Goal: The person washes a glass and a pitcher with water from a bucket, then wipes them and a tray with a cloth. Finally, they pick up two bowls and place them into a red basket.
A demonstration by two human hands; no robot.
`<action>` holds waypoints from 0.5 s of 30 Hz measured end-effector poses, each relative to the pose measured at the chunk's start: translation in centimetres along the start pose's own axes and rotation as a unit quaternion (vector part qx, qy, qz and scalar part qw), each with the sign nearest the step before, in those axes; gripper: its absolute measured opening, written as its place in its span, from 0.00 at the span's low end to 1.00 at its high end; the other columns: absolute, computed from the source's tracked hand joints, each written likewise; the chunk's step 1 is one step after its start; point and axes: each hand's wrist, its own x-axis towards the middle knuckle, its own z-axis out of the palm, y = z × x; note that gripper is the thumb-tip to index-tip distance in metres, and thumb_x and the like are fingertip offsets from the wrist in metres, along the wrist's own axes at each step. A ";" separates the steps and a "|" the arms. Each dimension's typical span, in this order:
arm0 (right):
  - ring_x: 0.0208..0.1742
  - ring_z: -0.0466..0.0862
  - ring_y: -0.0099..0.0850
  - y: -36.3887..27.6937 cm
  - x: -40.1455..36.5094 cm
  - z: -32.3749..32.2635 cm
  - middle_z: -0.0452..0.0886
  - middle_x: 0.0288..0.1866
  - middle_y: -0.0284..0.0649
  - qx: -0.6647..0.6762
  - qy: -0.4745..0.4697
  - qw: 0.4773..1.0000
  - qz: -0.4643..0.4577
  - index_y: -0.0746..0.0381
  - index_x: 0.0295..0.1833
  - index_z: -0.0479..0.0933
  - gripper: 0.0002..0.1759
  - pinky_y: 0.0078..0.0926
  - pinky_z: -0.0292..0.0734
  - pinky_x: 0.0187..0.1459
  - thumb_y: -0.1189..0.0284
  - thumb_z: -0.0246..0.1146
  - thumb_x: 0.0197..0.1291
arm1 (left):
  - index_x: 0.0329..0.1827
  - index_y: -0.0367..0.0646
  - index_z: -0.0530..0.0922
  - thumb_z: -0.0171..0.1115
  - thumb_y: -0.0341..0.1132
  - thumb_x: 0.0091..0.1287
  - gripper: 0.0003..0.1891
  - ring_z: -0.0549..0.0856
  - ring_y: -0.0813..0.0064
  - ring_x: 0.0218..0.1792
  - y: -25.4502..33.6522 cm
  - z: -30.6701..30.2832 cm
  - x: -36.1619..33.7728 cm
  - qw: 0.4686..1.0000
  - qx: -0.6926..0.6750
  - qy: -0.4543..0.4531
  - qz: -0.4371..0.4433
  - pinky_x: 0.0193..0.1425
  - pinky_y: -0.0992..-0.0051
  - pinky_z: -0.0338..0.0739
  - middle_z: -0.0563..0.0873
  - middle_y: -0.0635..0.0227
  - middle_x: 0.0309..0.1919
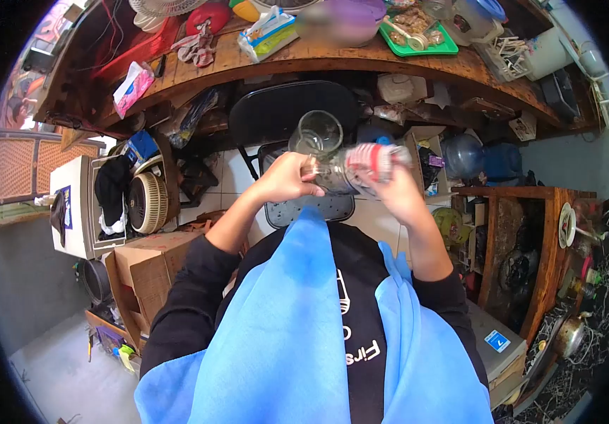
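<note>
A clear glass vessel (321, 133) with a round rim is held up in front of my body, over the black chair. My left hand (287, 178) is closed around a narrow part of the glass, thumb towards me. My right hand (398, 189) grips a red-and-white striped cloth (375, 162), which presses against the glass's right side. Motion smears the cloth and right fingers, and the vessel's full shape is hard to make out.
A black folding chair (294, 109) stands ahead, below a wooden table (227, 78). On the table are a wipes pack (269, 35) and a green tray (421, 46). A fan (148, 203) and cardboard box (156, 268) sit left; a wooden shelf (546, 261) stands right.
</note>
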 end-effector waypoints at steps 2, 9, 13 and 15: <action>0.41 0.77 0.25 -1.3 -0.8 -0.7 0.77 0.40 0.38 -0.007 0.123 0.968 -0.217 0.68 0.44 0.72 0.14 0.22 0.72 0.45 0.80 0.60 0.49 | 0.15 0.49 0.54 0.69 0.30 0.42 0.24 0.62 0.87 0.17 -0.5 0.6 0.0 0.988 -0.153 0.017 0.004 0.22 0.81 0.57 0.60 0.80 0.13; 0.54 0.72 0.41 2.3 -0.4 3.8 0.75 0.49 0.47 -0.397 0.218 0.806 -0.379 0.65 0.35 0.76 0.15 0.44 0.56 0.59 0.64 0.61 0.48 | 0.36 0.45 0.73 0.49 0.56 0.60 0.22 0.71 0.85 0.19 0.6 2.0 -0.3 0.724 -0.675 -0.046 -0.134 0.32 0.80 0.74 0.71 0.80 0.18; 0.64 0.60 0.41 3.4 -2.8 4.5 0.65 0.60 0.46 -0.502 0.041 0.785 -0.361 0.64 0.31 0.77 0.17 0.48 0.44 0.63 0.60 0.60 0.46 | 0.15 0.51 0.59 0.42 0.59 0.62 0.25 0.60 0.87 0.11 0.5 2.4 0.1 0.795 -0.589 0.014 -0.147 0.17 0.86 0.59 0.63 0.80 0.12; 0.67 0.54 0.43 3.9 -0.9 3.4 0.56 0.65 0.48 -0.440 0.064 0.783 -0.435 0.64 0.36 0.76 0.14 0.45 0.47 0.63 0.66 0.60 0.46 | 0.15 0.51 0.59 0.43 0.58 0.62 0.24 0.60 0.87 0.11 0.7 2.6 -0.1 0.792 -0.586 0.027 -0.169 0.15 0.87 0.56 0.63 0.80 0.12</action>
